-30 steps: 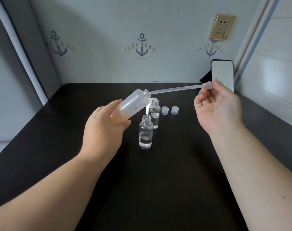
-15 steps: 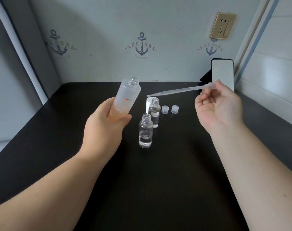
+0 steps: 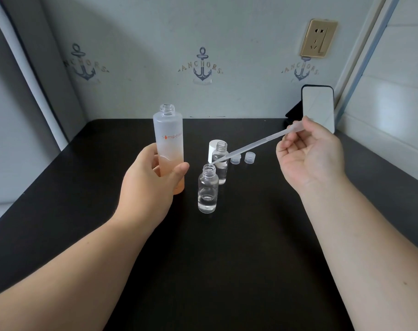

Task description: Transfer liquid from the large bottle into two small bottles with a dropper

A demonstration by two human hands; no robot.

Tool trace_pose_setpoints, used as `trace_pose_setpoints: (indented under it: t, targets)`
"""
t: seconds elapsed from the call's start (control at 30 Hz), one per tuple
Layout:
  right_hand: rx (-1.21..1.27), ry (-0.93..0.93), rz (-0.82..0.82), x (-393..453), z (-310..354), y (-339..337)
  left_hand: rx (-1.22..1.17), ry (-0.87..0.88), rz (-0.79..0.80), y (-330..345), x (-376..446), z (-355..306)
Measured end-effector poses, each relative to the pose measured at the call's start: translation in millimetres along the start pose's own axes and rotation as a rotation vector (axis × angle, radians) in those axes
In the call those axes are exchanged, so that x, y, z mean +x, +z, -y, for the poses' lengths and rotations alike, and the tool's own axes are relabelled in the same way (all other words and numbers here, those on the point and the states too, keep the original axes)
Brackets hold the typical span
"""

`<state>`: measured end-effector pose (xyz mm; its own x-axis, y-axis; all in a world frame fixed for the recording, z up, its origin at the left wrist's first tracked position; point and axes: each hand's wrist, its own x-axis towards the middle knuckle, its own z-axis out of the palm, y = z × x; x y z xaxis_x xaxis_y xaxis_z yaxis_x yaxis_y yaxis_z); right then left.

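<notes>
Our left forearm comes in from the lower left and angles up toward the middle of the black surface (image 3: 227, 271). Our left hand (image 3: 148, 185) wraps around the lower half of the large bottle (image 3: 169, 149), thumb across the front and fingers curled behind, holding it upright with its uncapped mouth at the top. The bottle is frosted, tinted orange toward the bottom, with orange lettering on its side.

Just to the right of it, the near small bottle (image 3: 208, 188) stands open on the surface with a little clear liquid at its bottom. Behind it stands the far small bottle (image 3: 221, 163), also open, with a white cap (image 3: 212, 149) partly hidden at its back. Two small clear caps (image 3: 242, 158) sit side by side to the right of that.

The dropper (image 3: 258, 144) slants down from upper right to lower left, its tip at the mouth of the near small bottle. Our right hand (image 3: 310, 156) is palm up, wrist bent back, pinching the dropper's bulb end between thumb and fingertips, the other fingers loosely curled. A phone (image 3: 319, 108) leans against the wall beyond it.
</notes>
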<state>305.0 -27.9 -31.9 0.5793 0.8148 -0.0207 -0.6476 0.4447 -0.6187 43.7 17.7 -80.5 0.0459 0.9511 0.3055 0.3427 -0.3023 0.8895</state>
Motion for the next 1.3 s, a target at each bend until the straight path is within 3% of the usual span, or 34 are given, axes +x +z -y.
trace_pose_setpoints:
  t: [0.23, 0.43, 0.57, 0.9, 1.07, 1.3]
  targets:
    - [-0.008, 0.005, -0.010, 0, 0, 0, -0.153, 0.037, -0.071, -5, -5, -8]
    - [-0.020, 0.002, -0.003, -1, 0, 0, -0.157, 0.243, -0.251, -16, -16, -18]
    - [-0.027, 0.003, 0.003, -1, 0, 0, -0.122, 0.292, -0.130, -14, -24, -21]
    - [-0.033, 0.010, -0.003, 0, 1, 1, 0.124, 0.221, 0.386, -4, -24, -19]
    - [-0.008, 0.002, 0.001, 0, 3, 2, 0.240, 0.203, 0.389, 2, -19, -12]
    - [0.005, 0.001, 0.000, 1, 3, 2, 0.187, 0.236, 0.381, 3, -17, -7]
